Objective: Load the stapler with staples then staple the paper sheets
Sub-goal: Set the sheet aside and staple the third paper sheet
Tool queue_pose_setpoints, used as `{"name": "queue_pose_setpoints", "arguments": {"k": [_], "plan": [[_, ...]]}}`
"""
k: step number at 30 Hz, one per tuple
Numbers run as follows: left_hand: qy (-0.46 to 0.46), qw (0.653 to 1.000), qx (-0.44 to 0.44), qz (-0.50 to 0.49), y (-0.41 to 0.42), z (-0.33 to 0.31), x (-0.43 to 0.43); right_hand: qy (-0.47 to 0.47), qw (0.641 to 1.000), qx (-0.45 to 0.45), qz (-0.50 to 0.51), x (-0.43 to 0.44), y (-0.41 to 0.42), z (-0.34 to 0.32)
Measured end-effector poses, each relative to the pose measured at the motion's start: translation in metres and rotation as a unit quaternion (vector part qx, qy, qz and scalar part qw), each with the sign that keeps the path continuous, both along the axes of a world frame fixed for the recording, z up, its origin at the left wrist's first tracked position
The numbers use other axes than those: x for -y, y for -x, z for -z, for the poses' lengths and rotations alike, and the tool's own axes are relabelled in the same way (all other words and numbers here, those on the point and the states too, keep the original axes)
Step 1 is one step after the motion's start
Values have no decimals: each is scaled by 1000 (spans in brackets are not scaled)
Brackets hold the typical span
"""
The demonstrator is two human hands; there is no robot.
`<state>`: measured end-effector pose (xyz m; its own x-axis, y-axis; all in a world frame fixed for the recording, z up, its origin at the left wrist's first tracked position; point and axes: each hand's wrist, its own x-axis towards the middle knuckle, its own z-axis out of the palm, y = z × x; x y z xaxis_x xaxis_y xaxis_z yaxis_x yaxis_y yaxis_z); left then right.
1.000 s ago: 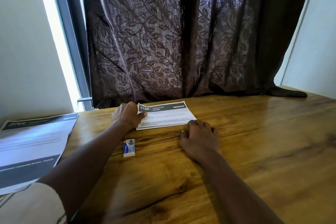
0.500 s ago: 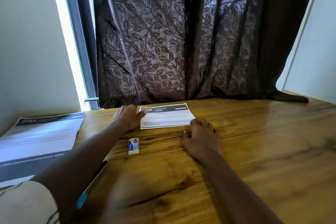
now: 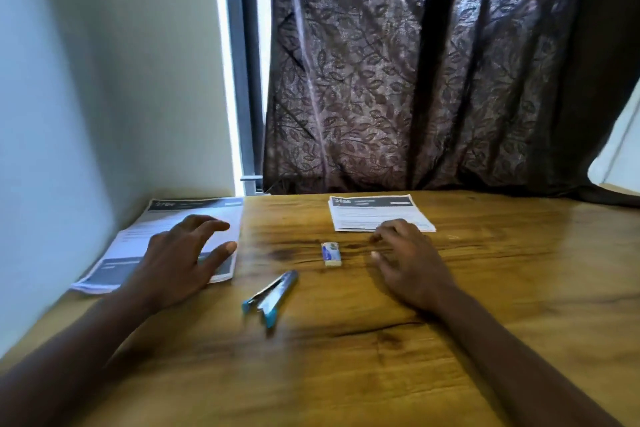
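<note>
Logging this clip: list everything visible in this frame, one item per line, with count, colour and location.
stapler: one, blue and silver, arms splayed apart, on the table between the two forearms
staple box: one, white with blue print, beyond the stapler, left of the right hand
left paper stack: one, white with dark bands, by the left wall
right paper sheets: one set, white with a dark header, at the far edge near the curtain
table: one, brown wood
curtain: one, dark brown, leaf pattern, behind the table
window frame: one, grey, left of the curtain
left hand: fingers spread over the left paper stack
right hand: relaxed, fingertips at the right paper sheets' near edge
</note>
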<state>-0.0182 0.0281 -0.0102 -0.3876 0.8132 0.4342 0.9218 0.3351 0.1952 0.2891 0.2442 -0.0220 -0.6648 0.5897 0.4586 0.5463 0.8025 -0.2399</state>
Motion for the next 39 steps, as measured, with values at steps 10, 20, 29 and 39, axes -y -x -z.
{"name": "queue_pose_setpoints", "arguments": {"k": [10,20,29,39], "plan": [[37,989,52,-132,53,15,13,113,992,-18,-56,62,120,-33],[134,970,104,-173,54,18,16,307,950,23,54,74,270,-47],[121,969,113,-182,51,17,15,409,907,-61,77,59,288,-43],[47,971,106,-207,47,10,14,414,886,-207,35,50,263,-37]]}}
